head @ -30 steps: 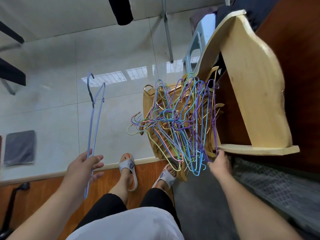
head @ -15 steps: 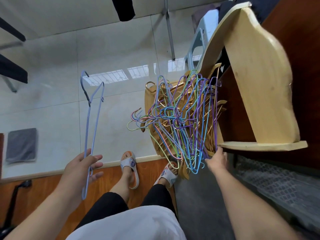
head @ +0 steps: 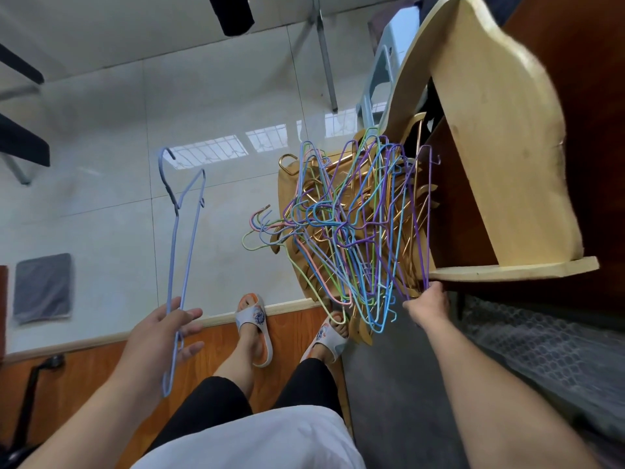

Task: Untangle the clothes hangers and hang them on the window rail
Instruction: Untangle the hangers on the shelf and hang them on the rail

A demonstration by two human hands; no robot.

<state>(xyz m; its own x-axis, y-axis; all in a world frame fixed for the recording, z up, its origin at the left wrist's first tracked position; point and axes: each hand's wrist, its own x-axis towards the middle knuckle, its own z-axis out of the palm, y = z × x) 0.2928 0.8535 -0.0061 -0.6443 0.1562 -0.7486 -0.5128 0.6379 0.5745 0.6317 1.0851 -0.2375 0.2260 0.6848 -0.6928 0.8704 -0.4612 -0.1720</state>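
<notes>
While hands grip, thin wire hangers [head: 351, 231] tangle.

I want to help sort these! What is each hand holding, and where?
The left hand pinches one light blue hanger near a lower corner. The right hand grips the tangled bundle of hangers at its bottom edge.

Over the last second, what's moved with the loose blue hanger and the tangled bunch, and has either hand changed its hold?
Little changed. The left hand still holds the blue hanger clear of the tangled bunch; it has drifted slightly left, its hook still pointing away from the person. The right hand keeps gripping the bunch's lower edge beside the wooden shelf. Nothing was taken hold of or let go.
</notes>
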